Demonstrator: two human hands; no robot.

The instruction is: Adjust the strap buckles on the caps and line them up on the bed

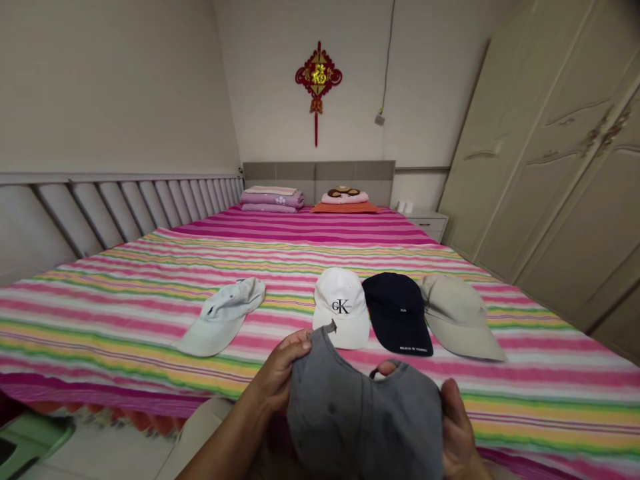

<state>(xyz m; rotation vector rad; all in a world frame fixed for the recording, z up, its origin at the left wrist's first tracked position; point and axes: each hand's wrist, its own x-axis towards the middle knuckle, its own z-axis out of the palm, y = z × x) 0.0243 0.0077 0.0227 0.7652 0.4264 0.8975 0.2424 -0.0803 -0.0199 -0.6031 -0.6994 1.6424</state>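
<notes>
Gray cap: the gray cap (pixel 363 417) is up in both hands, close to the camera, in front of the white cap (pixel 341 308)
Left hand: the left hand (pixel 277 377) grips the gray cap's left edge; thumb on top
Right hand: the right hand (pixel 457 433) grips the gray cap's right edge; one fingertip shows through the hole at the back
Bed: the striped bed (pixel 150 293) holds four caps; a pale blue cap (pixel 223 317) lies well left of the white cap; a dark blue cap (pixel 397 313) touches its right side; a tan cap (pixel 460 317) lies just past that
</notes>
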